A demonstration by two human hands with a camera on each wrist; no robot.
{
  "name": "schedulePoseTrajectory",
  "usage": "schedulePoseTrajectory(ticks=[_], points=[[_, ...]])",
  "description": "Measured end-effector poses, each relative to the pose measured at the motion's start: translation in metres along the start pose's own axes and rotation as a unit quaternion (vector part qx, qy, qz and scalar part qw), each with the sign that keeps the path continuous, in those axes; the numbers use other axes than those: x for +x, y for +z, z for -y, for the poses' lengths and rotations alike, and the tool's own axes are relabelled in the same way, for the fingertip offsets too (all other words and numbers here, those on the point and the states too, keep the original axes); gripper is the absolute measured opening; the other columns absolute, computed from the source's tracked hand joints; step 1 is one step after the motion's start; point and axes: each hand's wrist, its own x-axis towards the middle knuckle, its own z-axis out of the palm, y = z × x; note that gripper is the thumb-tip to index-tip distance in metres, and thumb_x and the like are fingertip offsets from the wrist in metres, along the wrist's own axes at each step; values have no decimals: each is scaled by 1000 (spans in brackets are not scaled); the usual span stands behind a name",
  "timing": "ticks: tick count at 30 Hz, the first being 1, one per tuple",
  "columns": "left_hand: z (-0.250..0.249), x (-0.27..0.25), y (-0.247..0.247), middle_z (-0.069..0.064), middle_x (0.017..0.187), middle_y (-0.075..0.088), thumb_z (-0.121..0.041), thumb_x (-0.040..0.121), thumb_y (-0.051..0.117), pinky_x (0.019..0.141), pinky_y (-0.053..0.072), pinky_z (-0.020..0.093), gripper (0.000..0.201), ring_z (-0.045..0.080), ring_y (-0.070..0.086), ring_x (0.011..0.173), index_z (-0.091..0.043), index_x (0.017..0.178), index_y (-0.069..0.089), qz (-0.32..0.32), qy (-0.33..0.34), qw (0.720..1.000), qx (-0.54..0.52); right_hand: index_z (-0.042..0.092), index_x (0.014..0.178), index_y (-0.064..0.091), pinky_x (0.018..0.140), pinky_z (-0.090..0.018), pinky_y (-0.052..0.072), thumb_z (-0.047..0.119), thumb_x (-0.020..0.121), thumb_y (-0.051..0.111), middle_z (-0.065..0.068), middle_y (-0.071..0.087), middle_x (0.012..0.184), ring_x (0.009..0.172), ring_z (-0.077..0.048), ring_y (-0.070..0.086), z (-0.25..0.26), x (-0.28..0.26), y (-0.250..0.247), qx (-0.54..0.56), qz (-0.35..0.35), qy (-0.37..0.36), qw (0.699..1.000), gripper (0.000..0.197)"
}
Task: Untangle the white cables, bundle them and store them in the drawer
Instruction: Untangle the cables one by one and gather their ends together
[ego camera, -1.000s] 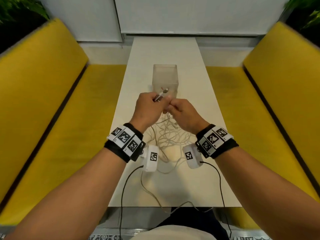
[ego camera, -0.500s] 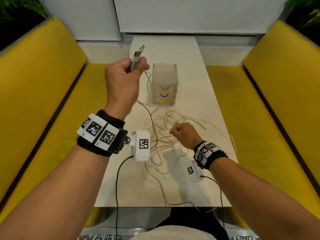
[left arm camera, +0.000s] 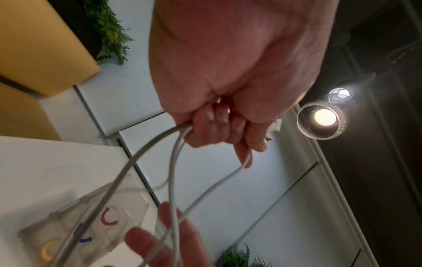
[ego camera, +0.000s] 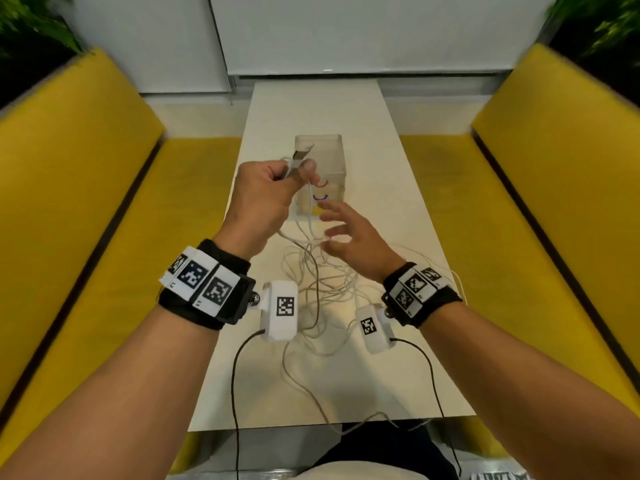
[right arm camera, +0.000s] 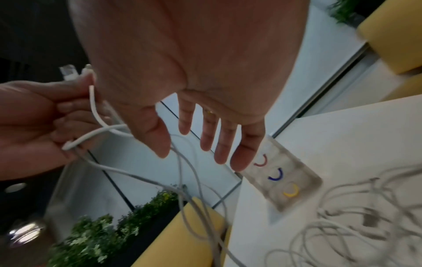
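Observation:
A tangle of white cables (ego camera: 322,282) lies on the narrow white table (ego camera: 398,375). My left hand (ego camera: 273,188) is raised above it and grips a cable end, its USB plug (ego camera: 300,154) sticking up past the thumb. In the left wrist view the strands (left arm camera: 173,162) run down from my curled fingers (left arm camera: 212,124). My right hand (ego camera: 346,230) hovers open with spread fingers just right of the hanging strands, holding nothing; the right wrist view shows the cables (right arm camera: 182,173) passing under its thumb. A clear plastic drawer unit (ego camera: 320,174) with red, blue and yellow handles stands behind.
Yellow bench seats (ego camera: 104,258) flank the table on both sides. One white cable (ego camera: 311,400) trails off the near table edge toward my lap. Black wrist-camera wires (ego camera: 235,393) hang from both wrists. The far half of the table holds only the drawer unit.
My left hand, which had lifted the plug high and left, has come back down toward the centre. My right hand has risen off the tangle, let go and opened.

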Motion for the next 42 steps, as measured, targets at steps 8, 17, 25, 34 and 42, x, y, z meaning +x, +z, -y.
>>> schedulePoseTrajectory(ticks=[8, 17, 25, 34, 42], points=[[0, 9, -25, -13, 42, 39, -41, 93, 72, 45, 27, 22, 40, 9, 28, 41, -2, 83, 77, -35, -13, 999, 16, 5, 106, 76, 68, -31, 48, 22, 99, 60, -15, 76, 99, 80, -16, 65, 18, -9, -8, 12, 17, -28, 999, 25], [0, 6, -23, 2, 60, 25, -31, 98, 67, 51, 15, 33, 27, 19, 17, 54, -10, 86, 79, 36, -44, 997, -49, 4, 113, 71, 63, -31, 41, 27, 95, 62, 4, 64, 78, 70, -24, 41, 29, -21, -36, 150, 100, 28, 983, 31], [-3, 7, -23, -7, 52, 30, -26, 101, 61, 44, 20, 24, 32, 12, 21, 50, 0, 91, 75, 62, -59, 995, -60, 5, 95, 68, 61, -31, 42, 7, 92, 67, 2, 68, 86, 68, -16, 51, 35, -16, -38, 142, 103, 47, 983, 4], [0, 7, -28, -7, 48, 36, -32, 102, 59, 43, 23, 26, 36, 11, 26, 44, -13, 73, 68, -100, -8, 991, -93, 9, 91, 68, 43, -24, 41, 10, 96, 60, -9, 71, 73, 49, -12, 52, 23, -20, -60, -151, 27, 150, 977, 9], [-11, 15, -28, -3, 59, 35, -18, 91, 43, 45, 23, 26, 23, 13, 26, 50, -14, 71, 55, -191, 63, 941, -271, 3, 93, 76, 50, -23, 40, 6, 75, 70, -6, 72, 76, 53, -12, 59, -18, -94, 1, -300, 483, 286, 771, 19]])
